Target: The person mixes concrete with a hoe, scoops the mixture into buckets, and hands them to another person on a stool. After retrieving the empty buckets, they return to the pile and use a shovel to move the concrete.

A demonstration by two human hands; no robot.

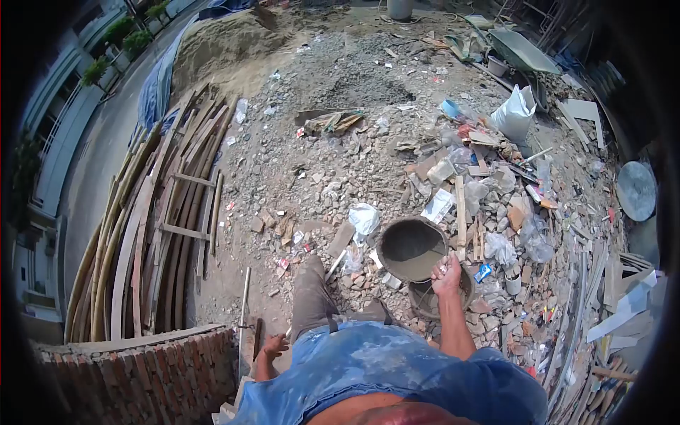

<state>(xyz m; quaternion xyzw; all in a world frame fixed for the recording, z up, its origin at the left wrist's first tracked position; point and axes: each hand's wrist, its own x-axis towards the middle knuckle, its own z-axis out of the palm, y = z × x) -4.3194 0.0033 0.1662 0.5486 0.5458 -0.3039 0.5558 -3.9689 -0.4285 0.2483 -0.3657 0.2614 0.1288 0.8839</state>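
Observation:
My right hand (446,277) is closed at the near edge of a dark, round bucket (381,248). The bucket is tilted so its mouth faces up toward me, and greyish wet-looking material lies inside. Partly hidden behind my right hand and that bucket is a second dark bucket (423,309). Low on the left, beside my leg, my left hand (275,345) hangs with its fingers apart and holds nothing. A thin pole (245,290) stands near it.
Long wooden poles and planks (152,227) are piled on the left, above a brick wall (142,375). Rubble and litter (326,191) cover the ground ahead. A white sack (515,113) and a wheelbarrow (524,51) stand at the upper right; a sand heap (227,42) lies at the back.

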